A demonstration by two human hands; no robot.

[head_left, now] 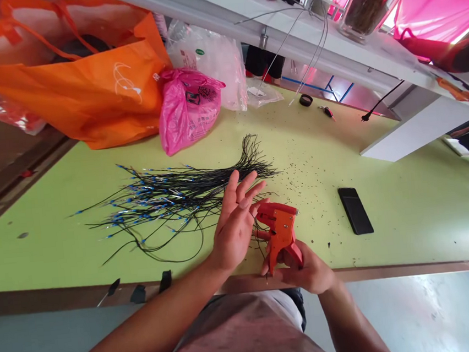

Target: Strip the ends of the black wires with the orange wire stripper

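Note:
My right hand is wrapped round the handles of a red and orange wire stripper, its head pointing up and left. My left hand is raised beside the tool's jaws with the fingers spread and stretched out. Its fingertips are close to the stripper's head, and I make out no wire between them. Behind the left hand lies a loose bundle of thin black wires, many with blue and silvery ends toward the left. A few dark strands show between the left hand and the tool.
A black phone lies to the right on the green tabletop, with dark scraps scattered nearby. An orange bag and a pink plastic bag stand at the back left. A white shelf overhangs the back; black tape lies below.

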